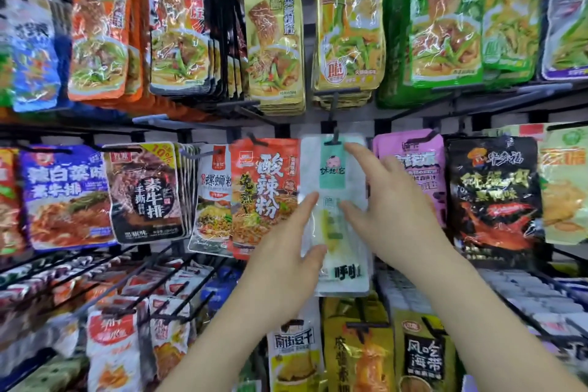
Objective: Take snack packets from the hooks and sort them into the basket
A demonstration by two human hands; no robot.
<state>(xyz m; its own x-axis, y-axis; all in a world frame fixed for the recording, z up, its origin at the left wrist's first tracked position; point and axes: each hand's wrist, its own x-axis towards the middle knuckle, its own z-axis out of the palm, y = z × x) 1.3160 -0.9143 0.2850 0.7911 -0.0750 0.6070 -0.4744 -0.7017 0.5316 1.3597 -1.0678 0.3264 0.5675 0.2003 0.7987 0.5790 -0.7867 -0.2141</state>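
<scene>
Step in hand: getting the white packet (337,175) off its hook (335,137). It hangs there, not yet freed. L hand (286,251) pinches its lower left edge, thumb on front. R hand (388,200) lies spread & open on its right half, forefinger up near the hook, gripping nothing as far as I can tell.

Next, prob.: slide the packet straight out along the hook toward the person, then down to the basket (not in view).

Room is tight. Red packet (264,194) touches its left edge; pink packet (410,162) is just right, partly behind R hand. Below-left of it, rods (143,282) stick out & could snag an arm or the packet on the way down.
</scene>
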